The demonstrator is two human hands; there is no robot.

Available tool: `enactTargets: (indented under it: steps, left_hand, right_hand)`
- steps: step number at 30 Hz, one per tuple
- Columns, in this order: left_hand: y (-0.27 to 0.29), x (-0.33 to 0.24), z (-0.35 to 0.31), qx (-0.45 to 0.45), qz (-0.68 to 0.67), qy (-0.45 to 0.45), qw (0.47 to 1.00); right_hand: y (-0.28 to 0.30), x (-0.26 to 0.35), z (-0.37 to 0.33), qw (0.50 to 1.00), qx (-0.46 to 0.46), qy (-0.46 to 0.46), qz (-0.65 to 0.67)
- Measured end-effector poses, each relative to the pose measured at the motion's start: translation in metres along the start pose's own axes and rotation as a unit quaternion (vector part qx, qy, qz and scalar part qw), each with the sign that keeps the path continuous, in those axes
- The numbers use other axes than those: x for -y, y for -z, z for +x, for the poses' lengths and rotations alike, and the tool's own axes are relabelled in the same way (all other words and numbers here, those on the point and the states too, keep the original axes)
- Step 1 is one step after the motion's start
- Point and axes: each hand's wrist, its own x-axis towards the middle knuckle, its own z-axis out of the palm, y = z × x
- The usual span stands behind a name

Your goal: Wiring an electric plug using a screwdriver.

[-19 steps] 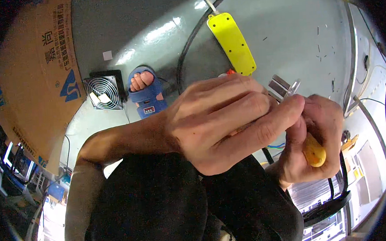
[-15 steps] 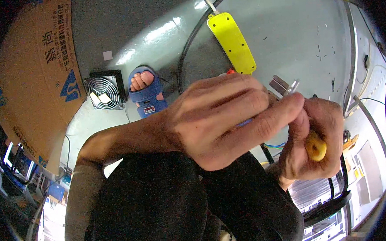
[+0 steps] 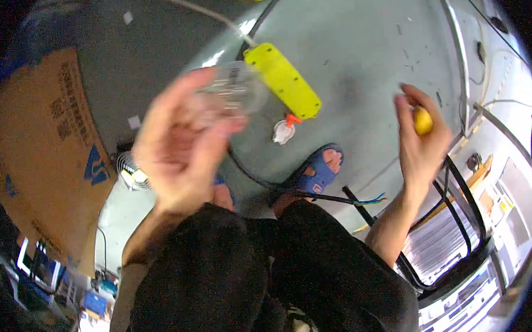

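My left hand (image 3: pixel 177 140), blurred by motion, is raised at the left of centre. Its thumb and fingers grip a clear plastic piece (image 3: pixel 233 91) with faint marks on it; its exact kind is smeared. Farther right, my right hand (image 3: pixel 421 149) curls around a rounded yellow thing (image 3: pixel 422 120), perhaps a handle end, mostly hidden by the fingers. Its thumb and index finger point up, and no part shows clearly between their tips. On the floor between the hands lie a bright yellow power strip (image 3: pixel 285 82), a small white round thing (image 3: pixel 283 132) and an orange piece (image 3: pixel 293 119).
A black cable (image 3: pixel 261 181) crosses the floor by my sandalled feet and ends in bare coloured wires (image 3: pixel 373 200). At the left stand a large cardboard box (image 3: pixel 49 159) and a round fan (image 3: pixel 133 173). A black metal frame (image 3: pixel 473 215) is at the right.
My hands, together before, have moved apart. The left went left and now holds clear plastic; the right moved up. The small metal part at the fingertips no longer shows. My view has shifted.
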Motion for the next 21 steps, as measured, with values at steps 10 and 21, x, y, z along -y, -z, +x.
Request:
enactTargets:
  steps: [10, 21]
  left_hand:
    - [0.017, 0.006, -0.009, -0.072, 0.04, 0.023, 0.996]
    - [-0.002, -0.002, -0.008, 0.021, -0.023, 0.046, 0.998]
  right_hand:
    - [-0.074, -0.058, 0.02, 0.977, 0.181, 0.116, -0.018]
    - [-0.12, -0.047, -0.057, 0.835, 0.324, 0.388, -0.217]
